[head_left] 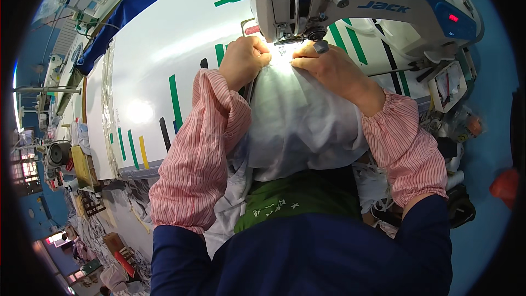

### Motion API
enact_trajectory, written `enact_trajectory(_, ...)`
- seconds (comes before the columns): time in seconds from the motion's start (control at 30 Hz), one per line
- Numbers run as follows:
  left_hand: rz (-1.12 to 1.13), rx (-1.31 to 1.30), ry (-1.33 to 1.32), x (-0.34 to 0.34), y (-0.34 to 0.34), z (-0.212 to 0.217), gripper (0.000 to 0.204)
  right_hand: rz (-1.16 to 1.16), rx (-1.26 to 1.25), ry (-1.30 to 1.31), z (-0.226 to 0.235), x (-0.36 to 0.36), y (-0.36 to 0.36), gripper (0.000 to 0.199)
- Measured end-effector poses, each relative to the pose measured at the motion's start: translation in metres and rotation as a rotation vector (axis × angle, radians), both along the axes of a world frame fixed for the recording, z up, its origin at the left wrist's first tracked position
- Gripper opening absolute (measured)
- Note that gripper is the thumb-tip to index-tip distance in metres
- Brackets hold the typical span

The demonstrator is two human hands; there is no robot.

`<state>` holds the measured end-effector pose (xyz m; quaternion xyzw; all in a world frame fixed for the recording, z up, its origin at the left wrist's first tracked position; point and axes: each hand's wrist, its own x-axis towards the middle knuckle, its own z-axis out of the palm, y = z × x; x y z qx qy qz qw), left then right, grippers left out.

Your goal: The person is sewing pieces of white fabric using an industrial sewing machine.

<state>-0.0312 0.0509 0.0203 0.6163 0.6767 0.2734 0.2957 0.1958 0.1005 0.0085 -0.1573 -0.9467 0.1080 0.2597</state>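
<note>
1. Your left hand [244, 60] sits just above the middle of the frame, curled down on the pale grey-white thin woven fabric [298, 120]. Its fingers are bunched together and pressed onto the cloth edge, close beside the needle area; whether they pinch a fold I cannot tell.
2. Your right hand [329, 66] lies opposite, right of centre. Its fingers are stretched flat and held together, pressing the same cloth toward the presser foot, apparently to keep the seam line taut and straight.
3. The fabric runs from under the head of the white and blue industrial sewing machine [361, 0] at the top of the frame down over your lap, in soft, loose folds. A bright lamp glare washes out the spot between your hands.
4. Both forearms wear pink-and-white striped cotton sleeve covers [203, 153], gathered at the cuffs, likely to shield the dark blue sleeves beneath.
5. The glossy white surface [153, 49] stretches to the left, marked with green and black tape strips [175, 98], which look like measuring guides.
</note>
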Motion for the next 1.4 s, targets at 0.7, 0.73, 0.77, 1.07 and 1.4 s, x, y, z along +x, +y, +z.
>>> enact_trajectory(0.7, 0.017, 0.021, 0.159, -0.013, 0.029, 0.003, 0.015, -0.065, 0.235, 0.036, 0.001, -0.004, 0.013, 0.022)
enact_trajectory(0.73, 0.015, 0.022, 0.151, -0.013, 0.029, 0.002, 0.014, -0.046, 0.195, 0.021, 0.001, -0.004, 0.013, 0.017)
enact_trajectory(0.77, 0.018, 0.011, 0.151, -0.013, 0.030, 0.002, 0.014, -0.047, 0.196, 0.022, 0.000, -0.004, 0.014, 0.017)
enact_trajectory(1.07, 0.109, 0.161, 0.310, 0.003, 0.011, -0.004, 0.014, -0.377, -0.130, 0.055, 0.005, -0.014, 0.019, 0.037)
enact_trajectory(1.4, -0.431, -0.157, -0.576, 0.030, -0.161, -0.032, 0.059, -0.103, -1.672, -0.070, 0.043, 0.029, -0.021, 0.067)
